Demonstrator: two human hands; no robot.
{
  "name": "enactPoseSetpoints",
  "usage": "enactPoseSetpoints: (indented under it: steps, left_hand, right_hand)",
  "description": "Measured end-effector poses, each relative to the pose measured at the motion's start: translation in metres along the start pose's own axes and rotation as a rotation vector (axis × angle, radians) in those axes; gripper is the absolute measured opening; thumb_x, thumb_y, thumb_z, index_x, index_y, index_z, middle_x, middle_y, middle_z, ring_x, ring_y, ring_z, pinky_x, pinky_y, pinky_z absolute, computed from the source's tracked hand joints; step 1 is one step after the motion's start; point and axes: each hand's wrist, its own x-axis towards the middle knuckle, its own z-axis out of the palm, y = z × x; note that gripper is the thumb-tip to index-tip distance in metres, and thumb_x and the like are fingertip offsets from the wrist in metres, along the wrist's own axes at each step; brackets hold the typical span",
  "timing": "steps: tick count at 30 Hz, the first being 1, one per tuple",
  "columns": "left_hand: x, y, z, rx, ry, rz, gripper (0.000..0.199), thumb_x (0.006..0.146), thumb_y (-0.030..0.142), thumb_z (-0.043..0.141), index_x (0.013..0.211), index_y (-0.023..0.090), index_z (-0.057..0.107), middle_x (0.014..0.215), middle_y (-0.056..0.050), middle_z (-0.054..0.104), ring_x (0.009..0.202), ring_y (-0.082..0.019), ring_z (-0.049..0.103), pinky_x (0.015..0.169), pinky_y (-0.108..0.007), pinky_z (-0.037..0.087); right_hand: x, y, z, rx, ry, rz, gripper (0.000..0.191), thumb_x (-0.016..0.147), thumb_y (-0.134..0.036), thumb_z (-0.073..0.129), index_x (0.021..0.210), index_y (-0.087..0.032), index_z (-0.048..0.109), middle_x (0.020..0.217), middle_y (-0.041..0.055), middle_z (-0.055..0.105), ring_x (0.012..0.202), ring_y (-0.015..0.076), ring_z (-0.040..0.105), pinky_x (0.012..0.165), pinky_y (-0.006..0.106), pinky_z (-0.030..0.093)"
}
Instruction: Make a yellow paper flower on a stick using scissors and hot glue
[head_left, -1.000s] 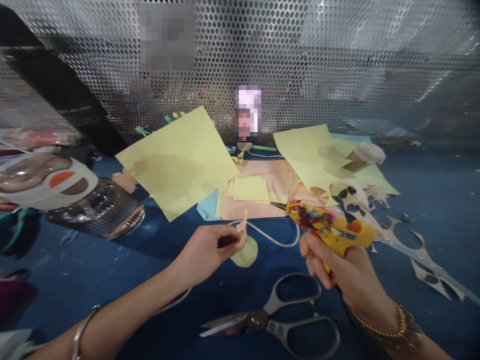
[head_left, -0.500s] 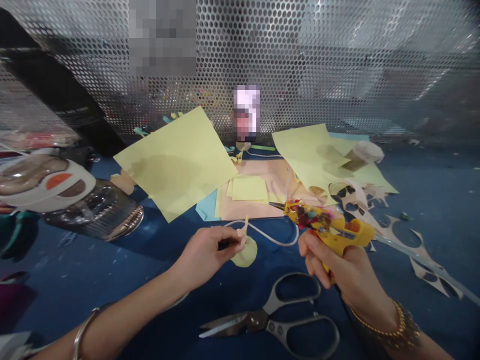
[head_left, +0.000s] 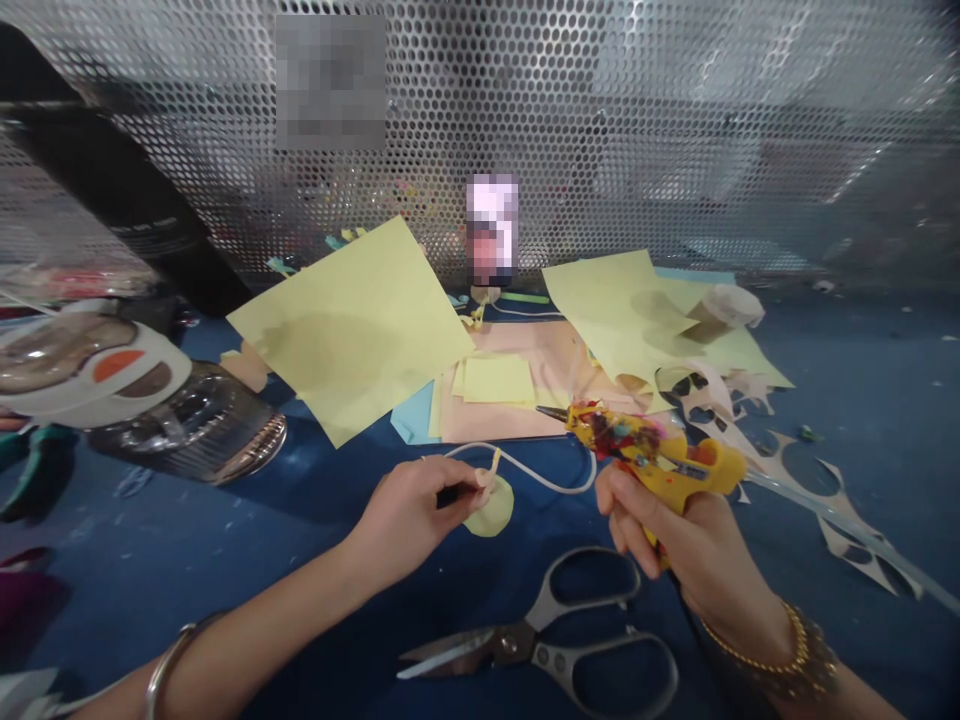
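Between the thumb and fingers of my left hand point(head_left: 412, 515) is a small curled paper strip point(head_left: 496, 460), pale pink and yellow, its tip pointing up. Just under it is a round yellow paper piece point(head_left: 493, 516); whether the two are joined I cannot tell. My right hand point(head_left: 679, 525) is wrapped round the handle of a yellow hot glue gun point(head_left: 709, 468) crusted with coloured bits. Its dark nozzle points left, apart from the paper, and a clear glue stick point(head_left: 840, 522) runs out of its back. Large scissors point(head_left: 517, 640) lie partly open below both hands.
Yellow paper sheets point(head_left: 360, 330) lie behind my hands, with small yellow squares point(head_left: 496, 380) on pink paper. A white cord point(head_left: 559, 485) loops in front. Cut paper scraps point(head_left: 806, 465) lie right, a clear bottle point(head_left: 195, 425) left. A perforated metal screen point(head_left: 540, 110) stands behind.
The tip of the curled paper strip has dropped slightly and leans a little to the right. Both hands and the glue gun have hardly moved.
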Motion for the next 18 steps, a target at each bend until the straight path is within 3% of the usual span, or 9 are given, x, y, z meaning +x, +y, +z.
enactPoseSetpoints:
  steps: [6,18]
  left_hand:
    - [-0.0002,-0.0032,-0.0007,0.266,-0.067,0.071,0.014,0.082,0.024,0.058,0.082,0.022,0.072,0.082,-0.004,0.072,0.074,-0.018,0.063,0.063,-0.027,0.045]
    - [-0.0029,-0.0053,-0.0007,0.336,-0.087,0.105,0.015,0.085,0.022,0.054,0.085,0.024,0.069,0.086,-0.001,0.073,0.080,-0.017,0.065,0.069,-0.029,0.049]
  right_hand:
    - [0.0003,0.0017,-0.0010,0.003,-0.007,-0.013,0.034,0.085,-0.045,0.059,0.066,-0.017,0.060,0.031,-0.0060,0.043,0.038,0.0111,0.047,0.050,0.026,0.043]
    - [0.0027,0.0013,0.0028,-0.005,0.013,0.014,0.039,0.082,-0.052,0.059,0.064,-0.017,0.058,0.030,-0.0072,0.040,0.034,0.0093,0.042,0.046,0.025,0.041]
